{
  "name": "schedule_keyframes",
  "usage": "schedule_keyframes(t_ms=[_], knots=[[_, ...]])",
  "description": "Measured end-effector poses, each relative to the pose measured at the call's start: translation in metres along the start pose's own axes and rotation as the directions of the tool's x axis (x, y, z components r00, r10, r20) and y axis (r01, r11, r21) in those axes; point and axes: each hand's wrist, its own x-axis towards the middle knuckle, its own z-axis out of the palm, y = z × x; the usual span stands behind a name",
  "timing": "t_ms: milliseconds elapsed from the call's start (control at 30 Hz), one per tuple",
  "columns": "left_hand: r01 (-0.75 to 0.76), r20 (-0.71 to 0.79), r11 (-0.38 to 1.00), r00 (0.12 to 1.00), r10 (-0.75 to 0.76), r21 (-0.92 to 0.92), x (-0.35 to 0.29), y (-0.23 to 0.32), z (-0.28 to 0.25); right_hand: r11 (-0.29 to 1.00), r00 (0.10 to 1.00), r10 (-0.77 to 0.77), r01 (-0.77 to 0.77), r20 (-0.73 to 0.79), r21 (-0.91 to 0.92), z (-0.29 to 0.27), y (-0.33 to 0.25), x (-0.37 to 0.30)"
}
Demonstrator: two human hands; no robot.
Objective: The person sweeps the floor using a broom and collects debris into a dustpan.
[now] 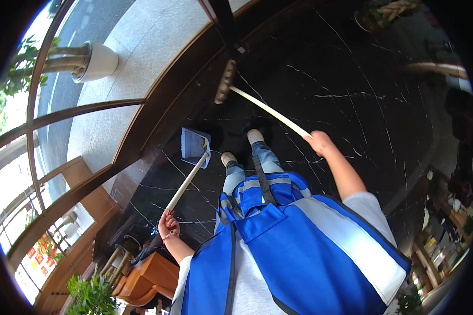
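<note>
My right hand (319,143) is wrapped round the end of a pale broom handle. The broom (270,110) slants away to the upper left, and its brown head (226,82) rests on the dark floor near the window frame. In my left hand (168,224) is the pale handle of a long-handled dustpan (187,181). Its blue-grey pan (196,146) lies on the floor left of my shoes, with something yellowish inside that I cannot make out. Broom head and pan are apart.
Black floor (362,136) with white veins spreads around my feet. A brown-framed window (89,111) curves along the left, with a white planter (97,62) behind the glass. An orange chair (150,278) and a green plant (91,295) stand lower left.
</note>
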Motion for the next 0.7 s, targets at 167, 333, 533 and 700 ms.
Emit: schedule_keyframes(t_ms=[167, 333, 533, 700], knots=[[-0.050, 0.023, 0.991, 0.999, 0.047, 0.123, -0.022, 0.007, 0.009, 0.961, 0.989, -0.050, 0.010, -0.142, -0.275, 0.019, -0.045, 0.059], [-0.015, 0.003, 0.967, 1.000, 0.014, 0.254, -0.026, 0.022, 0.006, 0.968, 0.990, 0.132, -0.139, -0.049, -0.210, 0.050, 0.030, 0.045], [-0.008, 0.028, 0.883, 1.000, -0.006, 0.469, -0.004, 0.041, -0.013, 0.907, 0.911, 0.405, -0.412, -0.083, -0.091, 0.130, 0.168, -0.063], [-0.066, 0.092, 0.827, 0.996, 0.017, 0.559, 0.022, 0.057, -0.034, 0.884, 0.880, 0.461, -0.466, -0.111, -0.024, 0.170, 0.181, -0.132]])
